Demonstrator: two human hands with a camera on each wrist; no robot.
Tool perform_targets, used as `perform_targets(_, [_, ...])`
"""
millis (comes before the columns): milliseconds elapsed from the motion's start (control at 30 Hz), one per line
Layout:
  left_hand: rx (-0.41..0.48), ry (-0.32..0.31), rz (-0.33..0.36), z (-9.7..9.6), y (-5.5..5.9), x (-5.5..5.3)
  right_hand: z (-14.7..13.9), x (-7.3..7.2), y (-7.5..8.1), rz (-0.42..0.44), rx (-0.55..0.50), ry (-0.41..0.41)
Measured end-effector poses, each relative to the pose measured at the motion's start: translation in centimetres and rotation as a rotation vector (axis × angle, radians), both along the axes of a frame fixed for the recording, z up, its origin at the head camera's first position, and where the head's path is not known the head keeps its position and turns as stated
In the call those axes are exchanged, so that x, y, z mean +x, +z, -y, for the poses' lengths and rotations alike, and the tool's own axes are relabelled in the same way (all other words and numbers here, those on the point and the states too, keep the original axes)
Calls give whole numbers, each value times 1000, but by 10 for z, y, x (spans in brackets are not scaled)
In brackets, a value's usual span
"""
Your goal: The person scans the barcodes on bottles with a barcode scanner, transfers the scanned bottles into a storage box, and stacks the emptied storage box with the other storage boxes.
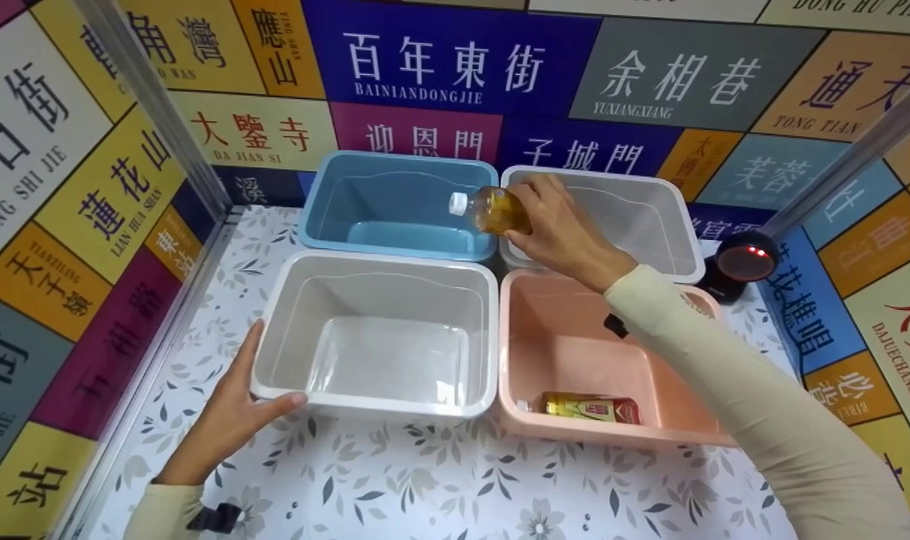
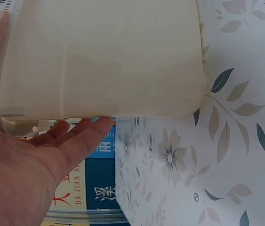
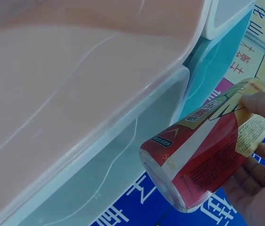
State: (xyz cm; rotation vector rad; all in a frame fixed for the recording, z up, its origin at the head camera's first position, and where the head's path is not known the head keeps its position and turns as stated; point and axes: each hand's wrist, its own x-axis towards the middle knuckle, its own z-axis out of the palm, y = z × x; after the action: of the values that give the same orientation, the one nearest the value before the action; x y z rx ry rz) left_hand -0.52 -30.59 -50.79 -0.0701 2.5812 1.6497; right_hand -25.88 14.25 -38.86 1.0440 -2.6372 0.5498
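Observation:
My right hand (image 1: 556, 225) grips a drink bottle (image 1: 500, 211) with a white cap and yellow liquid. The bottle lies nearly sideways in the air, cap to the left, by the adjoining sides of the blue bin (image 1: 409, 159) and the back grey bin (image 1: 612, 177). Its red and yellow label (image 3: 207, 155) shows in the right wrist view. At the near left corner of the white bin (image 1: 379, 259), my left hand (image 1: 229, 409) holds on, thumb at the front rim and fingers along the side wall (image 2: 113, 61). A similar bottle (image 1: 590, 407) lies in the pink bin (image 1: 612, 433).
The bins stand close together on a table (image 1: 424, 480) with a leaf-patterned cover. A black device with red lights (image 1: 747, 259) stands right of the grey bin. Panels with street names (image 1: 455, 56) wall in the back and both sides.

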Motion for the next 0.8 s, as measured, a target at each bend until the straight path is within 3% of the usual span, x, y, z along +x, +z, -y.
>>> perform_targets(233, [1, 2, 3, 0, 0, 0, 9, -2, 0, 19, 13, 13])
perform_targets(800, [-10, 0, -7, 1, -2, 1, 28, -9, -3, -42, 56, 69])
